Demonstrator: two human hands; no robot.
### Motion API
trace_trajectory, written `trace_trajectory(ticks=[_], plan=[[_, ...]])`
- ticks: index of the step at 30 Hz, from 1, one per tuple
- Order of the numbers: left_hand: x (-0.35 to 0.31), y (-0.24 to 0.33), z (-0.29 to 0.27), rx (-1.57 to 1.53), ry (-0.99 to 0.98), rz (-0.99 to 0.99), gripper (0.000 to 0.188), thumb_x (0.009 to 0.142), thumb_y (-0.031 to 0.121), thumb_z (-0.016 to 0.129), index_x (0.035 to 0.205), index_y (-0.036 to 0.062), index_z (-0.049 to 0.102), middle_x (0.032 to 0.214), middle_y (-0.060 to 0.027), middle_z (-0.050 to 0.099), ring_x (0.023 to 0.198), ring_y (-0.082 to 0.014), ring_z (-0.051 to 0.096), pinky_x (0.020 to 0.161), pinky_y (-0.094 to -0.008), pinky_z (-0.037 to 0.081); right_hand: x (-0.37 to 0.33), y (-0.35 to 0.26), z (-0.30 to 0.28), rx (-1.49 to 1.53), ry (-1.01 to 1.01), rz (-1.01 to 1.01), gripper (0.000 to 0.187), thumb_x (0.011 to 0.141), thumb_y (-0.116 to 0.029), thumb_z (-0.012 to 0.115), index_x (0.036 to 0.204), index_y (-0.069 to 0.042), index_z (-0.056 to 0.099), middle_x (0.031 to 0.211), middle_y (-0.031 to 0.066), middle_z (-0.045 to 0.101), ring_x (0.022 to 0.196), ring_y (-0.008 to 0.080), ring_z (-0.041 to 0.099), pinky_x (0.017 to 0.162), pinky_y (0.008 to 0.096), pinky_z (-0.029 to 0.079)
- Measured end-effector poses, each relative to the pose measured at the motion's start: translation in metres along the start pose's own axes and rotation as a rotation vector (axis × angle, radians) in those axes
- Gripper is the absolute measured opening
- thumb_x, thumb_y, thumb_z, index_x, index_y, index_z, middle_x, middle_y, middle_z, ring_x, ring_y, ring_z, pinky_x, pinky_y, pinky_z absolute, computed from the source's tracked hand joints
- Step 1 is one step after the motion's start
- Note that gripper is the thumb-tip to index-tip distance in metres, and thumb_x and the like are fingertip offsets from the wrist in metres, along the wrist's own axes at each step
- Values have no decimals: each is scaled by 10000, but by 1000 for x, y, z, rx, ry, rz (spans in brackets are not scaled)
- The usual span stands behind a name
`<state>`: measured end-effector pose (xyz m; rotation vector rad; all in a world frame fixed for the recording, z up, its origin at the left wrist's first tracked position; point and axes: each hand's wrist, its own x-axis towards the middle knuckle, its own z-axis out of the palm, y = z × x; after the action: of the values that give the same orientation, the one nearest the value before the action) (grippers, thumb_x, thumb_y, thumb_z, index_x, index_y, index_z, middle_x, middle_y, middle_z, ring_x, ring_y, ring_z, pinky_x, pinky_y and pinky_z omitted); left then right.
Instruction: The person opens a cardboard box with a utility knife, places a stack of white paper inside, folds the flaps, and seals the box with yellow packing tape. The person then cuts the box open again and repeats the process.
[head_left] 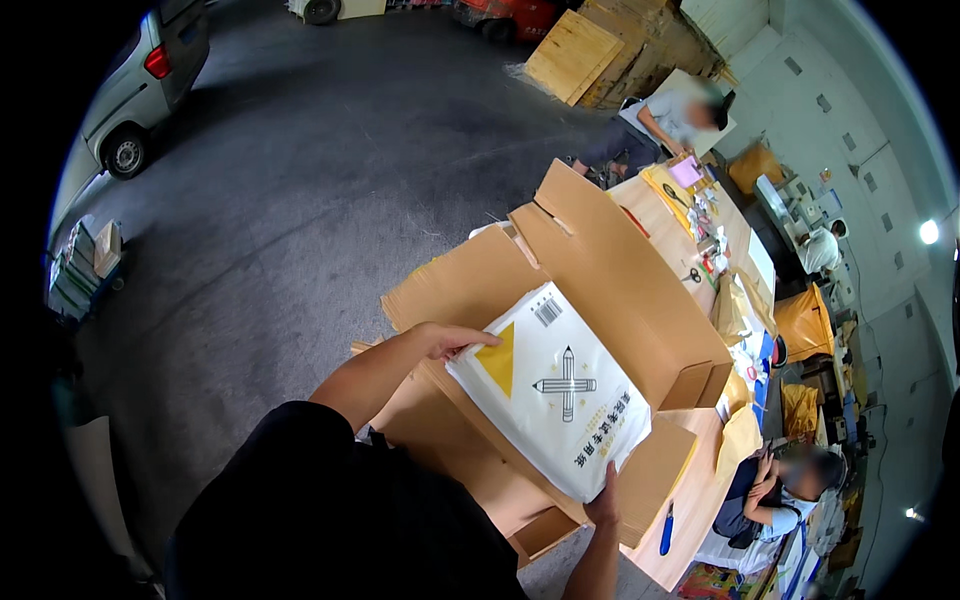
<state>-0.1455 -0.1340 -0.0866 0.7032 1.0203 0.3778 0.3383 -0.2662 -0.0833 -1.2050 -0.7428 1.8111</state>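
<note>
White pack [560, 395] in the grip of left hand [452, 340] and right hand [603, 502], brown carton [625, 285] beneath their fingers.

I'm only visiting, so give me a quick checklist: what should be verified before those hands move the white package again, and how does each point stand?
1. Left hand on the white package: ok, it grips the left edge, thumb on top.
2. Right hand on it: ok, it holds the lower right corner.
3. Printed face up: ok, the crossed pencils show.
4. Cardboard box open: ok, its flaps are spread.
5. Contents beneath the package: cannot tell, it blocks the view.
6. Blue-handled tool clear of the hands: ok, it lies apart on the table.
</note>
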Motion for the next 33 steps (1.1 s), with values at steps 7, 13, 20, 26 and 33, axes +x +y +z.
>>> trace_trajectory(ticks=[7,13,20,26,33], plan=[[1,-16,9,-103,-51,217,823,863,780,433,1392,157,526,1339,-72,592,1169,-143,581,933,-299,468,8,-5,9,84,57,44,643,988,-551,413,1464,-119,388,1405,83,528,1265,256,523,1069,439,415],[12,0,-1,174,56,95,929,837,867,167,1377,212,543,1193,-46,644,968,-126,613,756,-281,479,7,-1,-2,-94,109,-26,655,990,-551,407,1467,-103,378,1417,85,514,1278,261,509,1073,433,415],[14,4,7,336,113,22,961,808,897,114,1321,244,599,1049,-16,673,826,-105,614,684,-290,472,9,-17,0,50,39,121,715,964,-594,466,1475,-105,359,1427,78,502,1285,270,500,1077,424,408],[-1,12,31,302,120,154,839,908,789,146,1372,216,547,1156,-7,667,938,-68,635,702,-264,505,4,-4,15,-39,132,-53,690,984,-515,491,1489,-72,334,1476,95,446,1326,270,457,1100,422,375],[12,-11,10,-83,121,218,773,967,706,172,1435,172,477,1342,-79,585,1201,-158,575,896,-324,524,-2,-7,19,-54,126,-14,679,981,-492,522,1489,-88,326,1431,99,490,1291,255,490,1085,431,389]])
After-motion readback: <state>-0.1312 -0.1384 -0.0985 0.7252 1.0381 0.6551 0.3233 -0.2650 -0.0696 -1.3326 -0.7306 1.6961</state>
